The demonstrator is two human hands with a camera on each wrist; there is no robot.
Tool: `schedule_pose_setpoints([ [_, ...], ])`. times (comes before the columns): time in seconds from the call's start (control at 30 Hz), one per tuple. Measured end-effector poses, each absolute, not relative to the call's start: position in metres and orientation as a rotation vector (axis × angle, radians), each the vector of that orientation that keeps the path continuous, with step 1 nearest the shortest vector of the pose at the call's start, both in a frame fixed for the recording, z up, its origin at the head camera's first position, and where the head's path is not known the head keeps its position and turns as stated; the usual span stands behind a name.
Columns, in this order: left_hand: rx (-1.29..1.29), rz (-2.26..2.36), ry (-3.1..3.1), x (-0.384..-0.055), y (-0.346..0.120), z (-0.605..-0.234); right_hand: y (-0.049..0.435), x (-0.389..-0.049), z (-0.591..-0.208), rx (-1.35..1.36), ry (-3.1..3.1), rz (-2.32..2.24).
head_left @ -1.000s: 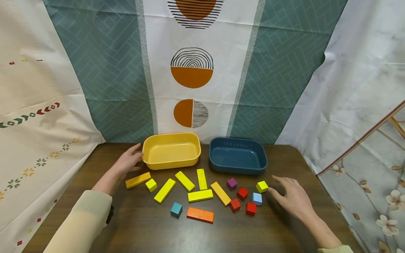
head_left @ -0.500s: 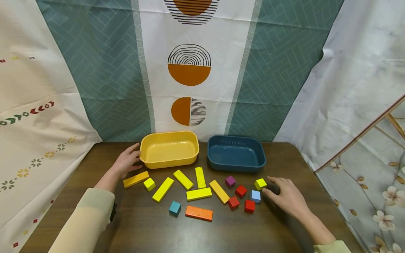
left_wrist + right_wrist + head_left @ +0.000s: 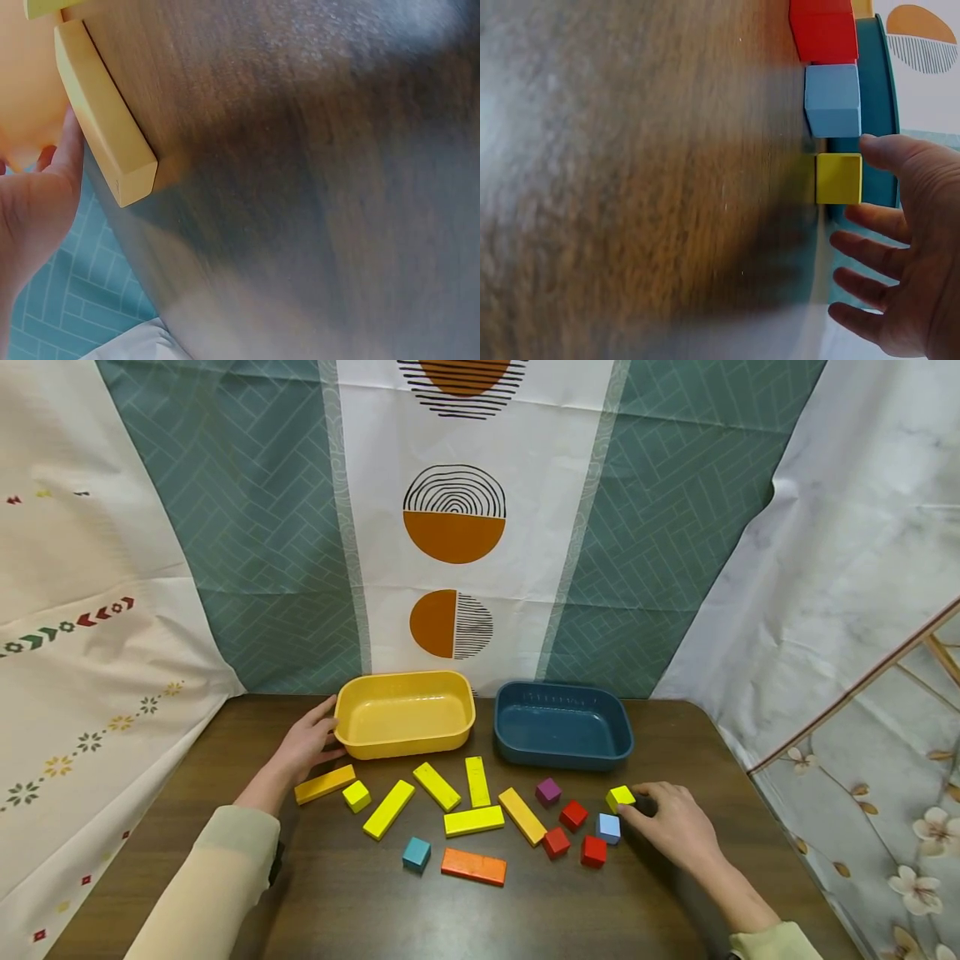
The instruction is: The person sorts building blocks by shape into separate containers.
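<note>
At the yellow tray's (image 3: 405,749) left end, my left hand (image 3: 303,747) rests its fingers against the outer wall. Just in front of that hand lies an orange-yellow rectangular block (image 3: 325,784), also seen in the left wrist view beside the left hand (image 3: 45,202). On the right, my right hand (image 3: 678,827) has its thumb and index finger on two sides of a small yellow cube (image 3: 619,798), pinching it where it sits on the table. The right wrist view shows the yellow cube (image 3: 838,178) between these fingertips, the other fingers spread. A light blue cube (image 3: 608,828) stands beside it.
A dark blue tray (image 3: 564,760) stands right of the yellow one. Red cubes (image 3: 593,852), a purple cube (image 3: 548,792), a teal cube (image 3: 416,854), an orange block (image 3: 474,867) and several yellow blocks (image 3: 474,822) lie across the brown table (image 3: 360,910).
My right hand has moved left to the yellow cube, its thumb and index finger coming onto it. The left hand has come slightly closer against the yellow tray. The cubes stay in place.
</note>
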State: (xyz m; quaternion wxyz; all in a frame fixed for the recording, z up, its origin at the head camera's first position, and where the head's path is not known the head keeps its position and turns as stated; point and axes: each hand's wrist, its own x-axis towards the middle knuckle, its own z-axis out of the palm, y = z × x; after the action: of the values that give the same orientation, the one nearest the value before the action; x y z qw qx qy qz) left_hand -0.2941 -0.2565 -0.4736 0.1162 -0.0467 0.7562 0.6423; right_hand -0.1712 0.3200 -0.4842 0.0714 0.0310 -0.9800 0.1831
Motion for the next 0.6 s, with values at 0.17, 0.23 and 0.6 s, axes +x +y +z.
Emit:
schedule_pose_setpoints([
  [0.17,-0.151,1.884,2.211,-0.2945,-0.2556,-0.4754,0.3174,-0.1742,-0.486,0.059,-2.964,0.536],
  [0.23,-0.158,1.885,2.212,-0.2947,-0.2548,-0.4755,0.3168,-0.175,-0.4864,0.048,-2.969,0.533],
  [0.6,-0.178,1.879,2.236,-0.2944,-0.2537,-0.4765,0.3136,-0.178,-0.4871,0.001,-2.989,0.508],
])
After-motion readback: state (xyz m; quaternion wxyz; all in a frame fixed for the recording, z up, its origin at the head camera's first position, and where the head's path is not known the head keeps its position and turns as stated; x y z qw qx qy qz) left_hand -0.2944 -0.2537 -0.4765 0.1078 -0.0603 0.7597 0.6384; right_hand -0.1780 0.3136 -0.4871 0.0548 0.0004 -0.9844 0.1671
